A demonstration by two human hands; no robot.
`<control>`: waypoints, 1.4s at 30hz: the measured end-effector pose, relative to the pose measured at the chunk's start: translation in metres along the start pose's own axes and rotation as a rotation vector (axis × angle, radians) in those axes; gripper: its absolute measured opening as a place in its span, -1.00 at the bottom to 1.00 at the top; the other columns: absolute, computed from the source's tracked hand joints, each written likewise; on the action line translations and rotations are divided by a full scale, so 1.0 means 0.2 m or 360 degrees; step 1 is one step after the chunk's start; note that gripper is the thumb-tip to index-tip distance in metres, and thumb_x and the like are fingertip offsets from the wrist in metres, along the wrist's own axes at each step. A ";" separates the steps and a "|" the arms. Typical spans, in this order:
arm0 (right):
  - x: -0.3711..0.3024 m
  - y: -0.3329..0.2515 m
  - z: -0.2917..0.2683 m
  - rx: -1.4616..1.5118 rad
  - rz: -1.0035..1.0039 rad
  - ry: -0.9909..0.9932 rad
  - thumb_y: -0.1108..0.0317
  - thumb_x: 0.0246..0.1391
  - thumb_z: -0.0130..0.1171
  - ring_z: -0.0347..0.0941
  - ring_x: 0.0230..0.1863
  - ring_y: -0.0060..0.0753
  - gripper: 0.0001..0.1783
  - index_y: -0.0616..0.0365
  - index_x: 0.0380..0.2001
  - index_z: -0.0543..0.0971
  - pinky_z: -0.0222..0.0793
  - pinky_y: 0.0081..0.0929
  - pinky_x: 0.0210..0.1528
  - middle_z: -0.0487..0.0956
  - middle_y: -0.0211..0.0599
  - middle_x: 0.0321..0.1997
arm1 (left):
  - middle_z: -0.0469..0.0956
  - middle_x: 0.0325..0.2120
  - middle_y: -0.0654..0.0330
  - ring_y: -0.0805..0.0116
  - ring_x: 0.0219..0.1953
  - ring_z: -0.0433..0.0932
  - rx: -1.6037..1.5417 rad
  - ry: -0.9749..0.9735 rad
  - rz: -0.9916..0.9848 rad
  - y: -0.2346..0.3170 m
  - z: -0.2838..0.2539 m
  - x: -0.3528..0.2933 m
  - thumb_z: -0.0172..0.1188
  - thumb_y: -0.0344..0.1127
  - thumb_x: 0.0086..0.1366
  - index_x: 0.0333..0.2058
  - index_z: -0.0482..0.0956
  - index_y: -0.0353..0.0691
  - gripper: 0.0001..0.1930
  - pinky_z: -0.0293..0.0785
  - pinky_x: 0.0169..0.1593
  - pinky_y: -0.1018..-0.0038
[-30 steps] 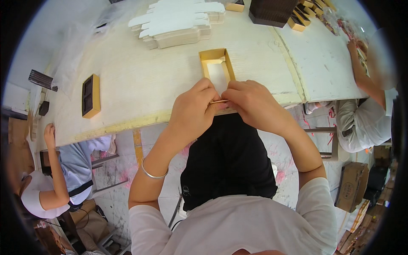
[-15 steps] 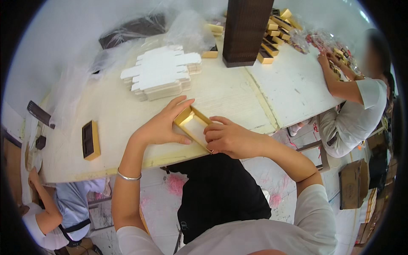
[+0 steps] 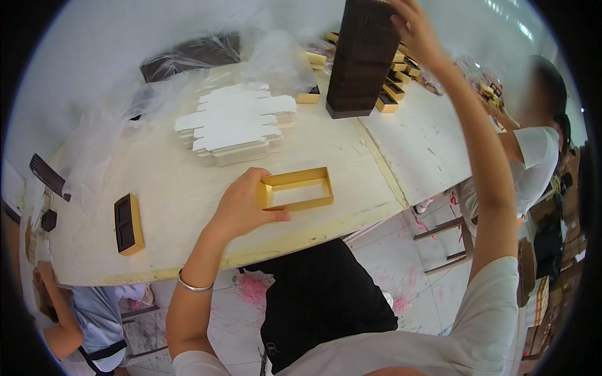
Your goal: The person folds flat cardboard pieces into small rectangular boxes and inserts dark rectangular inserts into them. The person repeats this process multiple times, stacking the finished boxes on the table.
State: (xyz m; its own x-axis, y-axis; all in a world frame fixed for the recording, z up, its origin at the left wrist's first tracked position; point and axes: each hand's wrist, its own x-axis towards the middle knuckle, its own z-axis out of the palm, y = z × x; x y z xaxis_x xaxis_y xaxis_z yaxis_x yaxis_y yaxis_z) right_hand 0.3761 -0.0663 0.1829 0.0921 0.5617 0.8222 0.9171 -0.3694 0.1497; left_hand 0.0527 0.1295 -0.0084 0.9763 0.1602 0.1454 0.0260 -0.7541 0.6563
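Note:
My left hand is closed on the left end of a shallow gold box, thumb along the near side and fingers at the far side. Its walls are gold and the inside shows a pale base. The box is at the table's near part, long side running left to right. My right arm is stretched far up, and my right hand is at the upper right edge of a tall stack of dark brown ribbed trays. Its fingers are apart, touching or very near the stack; the top of the stack is cut off by the frame.
A pile of white flat carton blanks lies mid-table. To the left rests a gold box with a dark tray. Clear plastic wrap and several gold boxes are farther back. One co-worker sits right, another at lower left.
My right hand has left the gold box and moved up and right to the dark stack. My left hand has turned the box so that it lies crosswise. The view has shifted slightly.

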 end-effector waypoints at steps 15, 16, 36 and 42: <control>0.27 0.35 -0.05 0.0308 0.0538 -0.0386 0.31 0.07 0.25 0.49 -0.16 -0.38 -0.77 0.31 -0.36 0.62 0.36 -0.35 -0.02 0.61 -0.22 -0.22 | 0.47 -0.25 0.17 0.23 -0.23 0.44 -0.0202 -0.0014 0.0157 -0.08 -0.02 -0.02 0.51 -0.03 -0.18 -0.11 0.45 -0.27 -0.31 0.41 -0.10 0.39; 0.27 0.37 -0.07 0.0487 0.0661 -0.0373 0.31 0.09 0.24 0.48 -0.17 -0.41 -0.77 0.31 -0.34 0.62 0.36 -0.38 -0.03 0.61 -0.26 -0.21 | 0.47 -0.26 0.17 0.23 -0.24 0.44 -0.0221 0.0005 0.0191 -0.09 0.00 -0.01 0.51 -0.03 -0.19 -0.12 0.46 -0.26 -0.32 0.41 -0.10 0.38; -0.57 -0.86 0.13 0.1420 0.1224 -0.1964 0.00 0.15 0.11 0.24 -0.54 -0.69 -0.60 0.08 -0.56 0.44 0.16 -0.58 -0.49 0.36 -0.53 -0.61 | 0.41 -0.20 0.24 0.38 -0.29 0.33 -0.0285 0.0033 0.0258 -0.05 0.05 -0.01 0.53 -0.13 -0.16 0.14 0.32 -0.11 -0.14 0.37 -0.13 0.50; -0.48 -0.91 0.07 0.0881 0.0469 -0.1841 0.05 0.24 -0.03 0.42 -0.57 -0.19 -0.52 0.25 -0.52 0.55 0.33 -0.30 -0.41 0.49 -0.11 -0.65 | 0.41 -0.22 0.25 0.38 -0.31 0.34 -0.0447 -0.0029 0.0019 -0.01 0.03 -0.03 0.54 -0.18 -0.17 0.17 0.31 -0.05 -0.13 0.38 -0.14 0.49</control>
State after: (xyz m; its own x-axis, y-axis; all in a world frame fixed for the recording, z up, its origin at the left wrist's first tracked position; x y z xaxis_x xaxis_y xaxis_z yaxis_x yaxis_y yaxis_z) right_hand 0.2058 -0.0423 0.0687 0.3378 0.9200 -0.1987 0.8168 -0.3914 -0.4238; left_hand 0.0484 0.1263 -0.0158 0.9800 0.1391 0.1425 -0.0433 -0.5495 0.8344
